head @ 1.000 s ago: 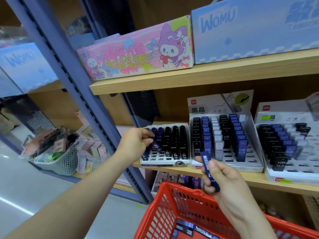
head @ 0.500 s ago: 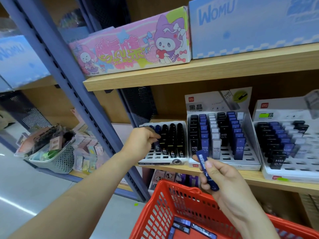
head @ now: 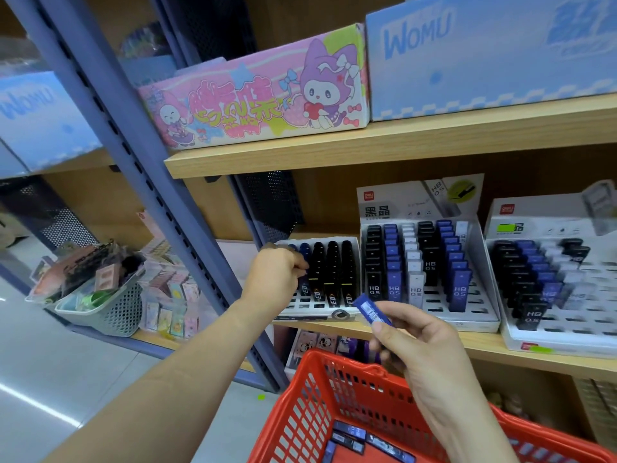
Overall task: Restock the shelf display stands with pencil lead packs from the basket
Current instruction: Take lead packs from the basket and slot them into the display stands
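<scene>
My left hand reaches into the left display stand on the wooden shelf, its fingers curled round a blue lead pack in the stand's left rows. My right hand pinches a blue pencil lead pack above the red basket. Several more blue packs lie on the basket's floor. A middle stand holds rows of black, blue and white HB 0.5 packs. A third stand sits at the right.
A blue steel upright rises just left of my left arm. Beyond it a grey mesh bin of small goods sits on a lower shelf. Pink and blue cardboard boxes fill the shelf above.
My right hand has turned its blue pack from upright to nearly flat, barcode side up. My left hand stays at the left stand, fingers pushed a little deeper.
</scene>
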### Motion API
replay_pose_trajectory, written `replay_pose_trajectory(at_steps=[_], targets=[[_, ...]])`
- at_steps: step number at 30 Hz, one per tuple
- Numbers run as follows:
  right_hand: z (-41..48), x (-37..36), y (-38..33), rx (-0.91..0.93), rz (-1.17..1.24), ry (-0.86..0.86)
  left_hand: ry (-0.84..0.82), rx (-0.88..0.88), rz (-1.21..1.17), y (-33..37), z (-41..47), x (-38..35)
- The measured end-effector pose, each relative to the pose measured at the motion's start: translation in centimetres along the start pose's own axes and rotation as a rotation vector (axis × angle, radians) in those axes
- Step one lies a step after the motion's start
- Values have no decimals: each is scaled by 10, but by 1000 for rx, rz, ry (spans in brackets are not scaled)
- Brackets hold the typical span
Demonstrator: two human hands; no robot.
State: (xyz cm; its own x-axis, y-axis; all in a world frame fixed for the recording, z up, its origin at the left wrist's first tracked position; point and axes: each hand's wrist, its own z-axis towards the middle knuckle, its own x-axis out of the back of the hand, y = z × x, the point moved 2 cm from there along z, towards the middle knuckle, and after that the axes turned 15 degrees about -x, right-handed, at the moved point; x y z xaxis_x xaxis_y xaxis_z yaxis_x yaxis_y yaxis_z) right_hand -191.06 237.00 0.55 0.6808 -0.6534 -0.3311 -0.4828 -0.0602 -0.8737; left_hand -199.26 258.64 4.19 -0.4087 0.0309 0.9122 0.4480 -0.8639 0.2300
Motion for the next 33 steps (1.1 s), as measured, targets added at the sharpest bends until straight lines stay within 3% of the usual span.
replay_pose_trajectory(at_steps=[5,10,12,17,25,33], targets=[[-2,4,-4,24,121,56,-57,12,30,20,-3,11],[-7,0,-8,-15,244,-28,-127,94,-642,70,-8,36],[-8,-3,-9,-12,251,-61,-198,44,-760,88,-14,47],[-13,-9,-14,-15,177,-121,-252,-70,-749,105,-27,55],[-13,-8,-15,26,11,-178,-290,-8,-928,101,-30,52],[-17,-6,-16,-132,294,-418,-268,22,-1096,102,-30,54]])
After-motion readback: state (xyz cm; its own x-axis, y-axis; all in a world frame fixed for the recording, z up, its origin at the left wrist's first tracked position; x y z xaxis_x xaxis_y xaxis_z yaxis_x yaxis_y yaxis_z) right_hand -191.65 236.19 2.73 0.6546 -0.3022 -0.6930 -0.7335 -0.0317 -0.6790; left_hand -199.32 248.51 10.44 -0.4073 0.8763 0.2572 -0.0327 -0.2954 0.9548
